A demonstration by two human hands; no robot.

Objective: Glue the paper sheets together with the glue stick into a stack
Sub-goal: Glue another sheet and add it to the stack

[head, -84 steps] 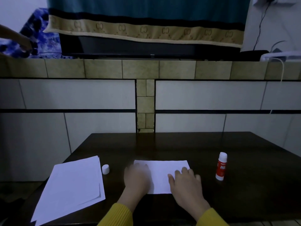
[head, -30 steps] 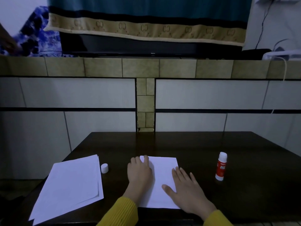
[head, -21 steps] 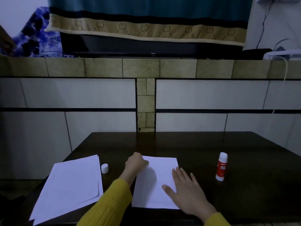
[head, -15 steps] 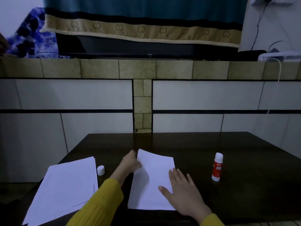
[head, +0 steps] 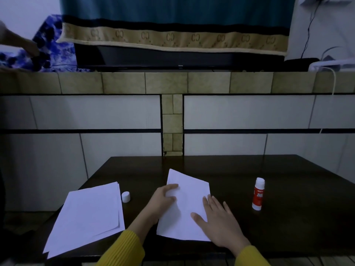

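Left hand (head: 162, 198) grips the left edge of the paper sheet (head: 184, 210) at the middle of the dark desk (head: 288, 223), thumb on top, fingers curled round it, far corner tilted up. Right hand (head: 219, 225) lies flat on the sheet's right side, fingers straight and spread. Glue stick (head: 258, 193) stands upright to the right; cap (head: 125, 196) and paper pile (head: 88, 217) sit left.

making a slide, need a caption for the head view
Left hand grips the centre paper sheet, right hand flat on it; glue stick upright.
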